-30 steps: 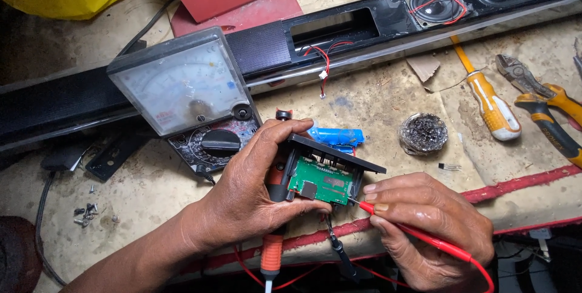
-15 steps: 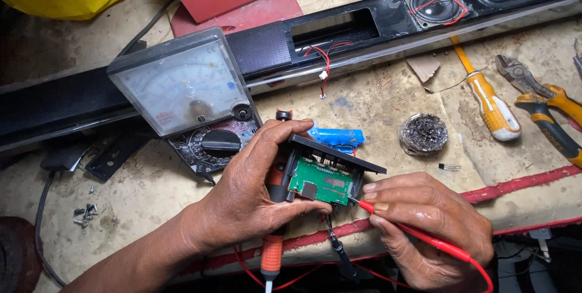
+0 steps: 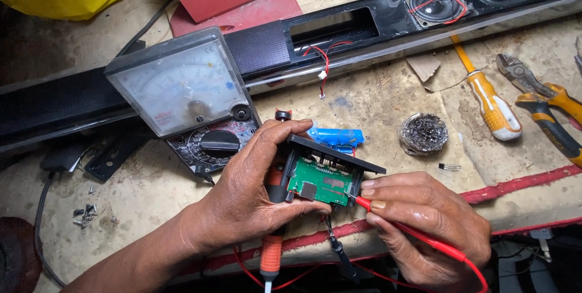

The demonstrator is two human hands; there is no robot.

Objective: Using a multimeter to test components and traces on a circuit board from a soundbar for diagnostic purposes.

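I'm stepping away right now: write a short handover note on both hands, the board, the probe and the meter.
Left hand: grips the small green circuit board by its black faceplate, with an orange-handled tool pinned under the palm.
Right hand: pinches the red probe, tip on the board's right edge.
Analog meter: propped behind the left hand, dial facing up.
Done: board is out of the long black speaker bar.
Left: black probe lies loose below the board.

Stained workbench point(image 3: 376, 102) carries multimeter point(image 3: 185, 96), screwdriver point(image 3: 491, 102), pliers point(image 3: 545, 108).
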